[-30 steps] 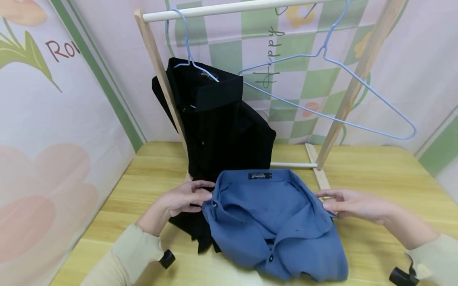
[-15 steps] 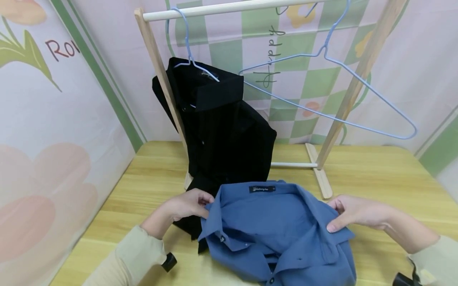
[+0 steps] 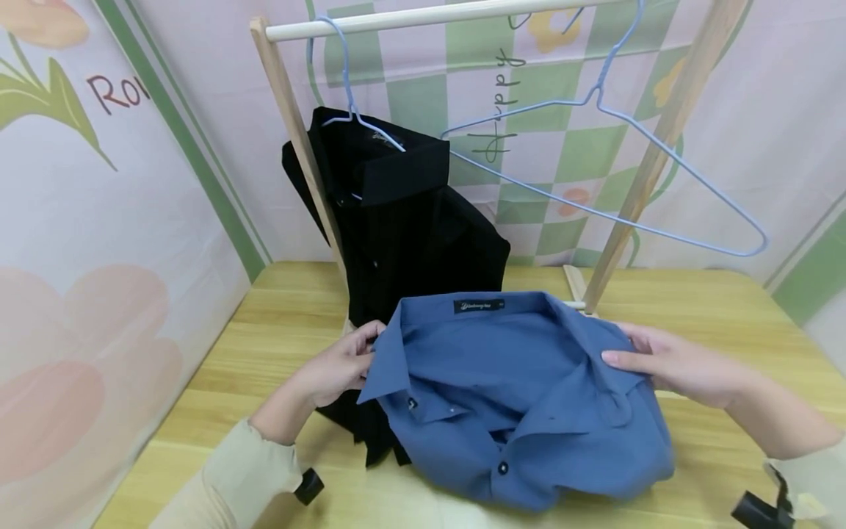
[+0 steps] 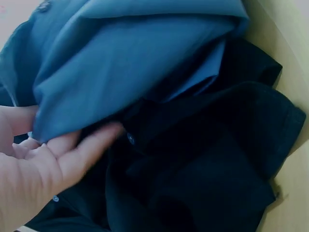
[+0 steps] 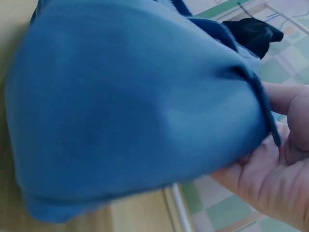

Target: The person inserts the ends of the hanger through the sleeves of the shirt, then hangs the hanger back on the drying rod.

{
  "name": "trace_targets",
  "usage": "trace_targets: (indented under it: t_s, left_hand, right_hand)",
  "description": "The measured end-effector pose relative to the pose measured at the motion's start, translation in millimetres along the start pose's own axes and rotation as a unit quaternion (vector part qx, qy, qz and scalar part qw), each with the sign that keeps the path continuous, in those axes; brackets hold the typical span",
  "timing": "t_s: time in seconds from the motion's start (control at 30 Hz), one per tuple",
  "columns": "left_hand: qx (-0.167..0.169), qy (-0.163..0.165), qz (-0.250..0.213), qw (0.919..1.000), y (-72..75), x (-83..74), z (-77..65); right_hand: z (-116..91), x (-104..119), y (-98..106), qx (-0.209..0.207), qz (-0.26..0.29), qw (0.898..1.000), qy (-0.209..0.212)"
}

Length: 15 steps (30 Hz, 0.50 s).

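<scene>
A blue button-up shirt [image 3: 489,356] with a dark neck label faces me, its collar spread wide. My left hand [image 3: 340,367] pinches the shirt near the collar's left point; in the left wrist view, the fingers [image 4: 94,145] lie behind the cloth's edge and the thumb in front. On the other side my right hand [image 3: 677,364] grips the shirt's shoulder, thumb on top and the other fingers underneath. Behind the blue shirt, a black shirt [image 3: 423,242] hangs on a light-blue hanger [image 3: 346,66], its lower part lying on the table by my left hand.
A wooden rack [image 3: 429,18] stands on the wooden table [image 3: 714,316]. From its rail hangs a bare blue wire hanger [image 3: 598,92], right of the black shirt. Patterned cloth [image 3: 548,132] covers the walls behind and at the sides.
The collar's sides have folded outward and down. Both hands first drew the blue shirt nearer, then raised it away from me, toward the rack. The hangers and black shirt look unmoved.
</scene>
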State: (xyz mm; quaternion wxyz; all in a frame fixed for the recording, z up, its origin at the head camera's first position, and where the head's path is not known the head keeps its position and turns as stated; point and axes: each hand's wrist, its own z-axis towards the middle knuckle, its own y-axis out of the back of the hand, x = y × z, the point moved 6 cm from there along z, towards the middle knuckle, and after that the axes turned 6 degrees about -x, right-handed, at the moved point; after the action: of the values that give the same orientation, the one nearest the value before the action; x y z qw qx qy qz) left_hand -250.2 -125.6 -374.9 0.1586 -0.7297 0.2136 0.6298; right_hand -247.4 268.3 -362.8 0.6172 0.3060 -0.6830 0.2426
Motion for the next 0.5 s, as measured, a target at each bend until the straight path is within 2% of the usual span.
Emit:
trace_targets:
  t_s: [0.07, 0.17, 0.37, 0.5]
  left_hand:
    - [0.000, -0.006, -0.005, 1.0000, -0.6, -2.0, -0.1]
    - [-0.005, -0.033, -0.007, 0.9994, -1.0, -8.2, -0.3]
    - [-0.034, -0.130, 0.004, 0.9910, 1.8, -32.0, -5.8]
    - [-0.043, -0.191, 0.030, 0.9802, 4.0, -57.7, -15.9]
  right_hand:
    - [-1, 5, 4, -0.017, -0.009, 1.000, 0.004]
    - [-4, 15, 9, -0.052, -0.049, 0.997, 0.023]
    - [-16, 38, 23, -0.129, -0.157, 0.976, 0.079]
    - [-24, 54, 28, -0.150, -0.184, 0.965, 0.110]
